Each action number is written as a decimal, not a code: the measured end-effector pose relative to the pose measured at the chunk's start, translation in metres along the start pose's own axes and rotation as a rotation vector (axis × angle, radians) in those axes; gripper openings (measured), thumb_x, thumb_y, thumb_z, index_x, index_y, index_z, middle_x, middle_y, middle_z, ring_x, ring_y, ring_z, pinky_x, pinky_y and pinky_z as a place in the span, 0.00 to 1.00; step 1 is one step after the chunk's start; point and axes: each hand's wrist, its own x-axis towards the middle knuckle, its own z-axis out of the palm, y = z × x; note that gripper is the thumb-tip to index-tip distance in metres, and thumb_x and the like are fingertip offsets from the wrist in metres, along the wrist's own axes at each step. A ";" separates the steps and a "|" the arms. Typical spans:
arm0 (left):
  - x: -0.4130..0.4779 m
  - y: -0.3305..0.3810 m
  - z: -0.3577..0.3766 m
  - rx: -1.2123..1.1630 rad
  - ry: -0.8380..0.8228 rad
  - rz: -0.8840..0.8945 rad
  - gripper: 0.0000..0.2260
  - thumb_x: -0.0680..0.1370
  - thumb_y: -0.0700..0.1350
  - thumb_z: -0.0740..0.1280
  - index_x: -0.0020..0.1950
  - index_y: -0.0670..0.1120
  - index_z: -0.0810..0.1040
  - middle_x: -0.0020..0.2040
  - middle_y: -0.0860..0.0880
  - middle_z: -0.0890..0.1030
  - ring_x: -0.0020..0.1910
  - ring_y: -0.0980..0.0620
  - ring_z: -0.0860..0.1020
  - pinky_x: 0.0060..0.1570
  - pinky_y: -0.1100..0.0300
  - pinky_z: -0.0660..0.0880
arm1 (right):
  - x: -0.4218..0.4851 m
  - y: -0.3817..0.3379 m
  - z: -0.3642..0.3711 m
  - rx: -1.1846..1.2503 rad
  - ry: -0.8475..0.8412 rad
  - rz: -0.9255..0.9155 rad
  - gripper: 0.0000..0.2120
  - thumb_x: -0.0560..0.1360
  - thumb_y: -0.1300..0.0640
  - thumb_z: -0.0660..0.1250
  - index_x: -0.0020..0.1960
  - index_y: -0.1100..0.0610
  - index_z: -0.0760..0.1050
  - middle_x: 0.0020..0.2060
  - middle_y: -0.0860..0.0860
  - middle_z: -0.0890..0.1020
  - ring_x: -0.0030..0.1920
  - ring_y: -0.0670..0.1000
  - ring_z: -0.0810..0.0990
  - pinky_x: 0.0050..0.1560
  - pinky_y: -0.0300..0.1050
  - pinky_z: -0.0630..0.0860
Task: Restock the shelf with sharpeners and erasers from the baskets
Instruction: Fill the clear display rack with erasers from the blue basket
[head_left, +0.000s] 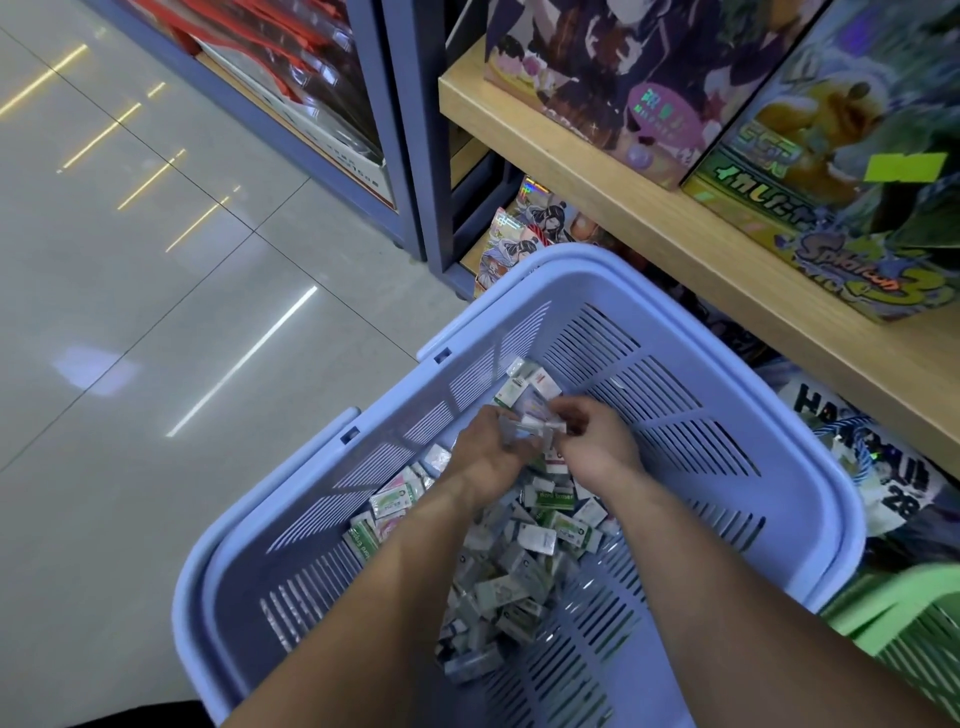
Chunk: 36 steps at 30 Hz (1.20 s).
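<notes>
Both forearms reach into the blue basket (675, 374), where my left hand (491, 449) and right hand (597, 441) jointly pinch a small stack of erasers (527, 410) above the loose pile (519, 571); I should square it firmly before lifting right toward the shelf (597, 171).

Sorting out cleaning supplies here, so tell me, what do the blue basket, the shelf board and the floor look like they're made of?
Blue basket: moulded plastic with a matte finish, going by its slotted walls and rounded rim.
Shelf board: a pale wood-grain finish, possibly laminate rather than solid wood; the look leaves that open.
Floor: glossy light tiles, shown by the thin joint lines and mirrored lamp streaks.
</notes>
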 end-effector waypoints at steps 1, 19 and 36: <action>-0.001 0.001 0.000 -0.004 0.002 0.003 0.16 0.80 0.57 0.68 0.59 0.51 0.68 0.51 0.49 0.80 0.48 0.49 0.79 0.40 0.55 0.72 | -0.001 0.001 0.000 -0.029 0.016 0.012 0.15 0.75 0.59 0.73 0.60 0.47 0.80 0.55 0.44 0.83 0.57 0.51 0.81 0.63 0.55 0.78; -0.009 0.000 -0.017 -0.440 -0.061 -0.066 0.26 0.71 0.58 0.78 0.66 0.55 0.76 0.54 0.51 0.85 0.51 0.51 0.83 0.57 0.48 0.79 | -0.006 -0.016 -0.011 0.143 -0.151 0.045 0.22 0.76 0.62 0.70 0.67 0.46 0.77 0.58 0.45 0.80 0.55 0.53 0.81 0.56 0.56 0.81; -0.155 0.115 -0.034 -0.577 -0.182 0.034 0.18 0.79 0.37 0.70 0.69 0.42 0.75 0.58 0.41 0.84 0.55 0.42 0.84 0.50 0.52 0.81 | -0.184 -0.049 -0.070 0.589 -0.132 -0.199 0.14 0.82 0.58 0.66 0.60 0.40 0.79 0.54 0.50 0.86 0.53 0.54 0.86 0.54 0.55 0.83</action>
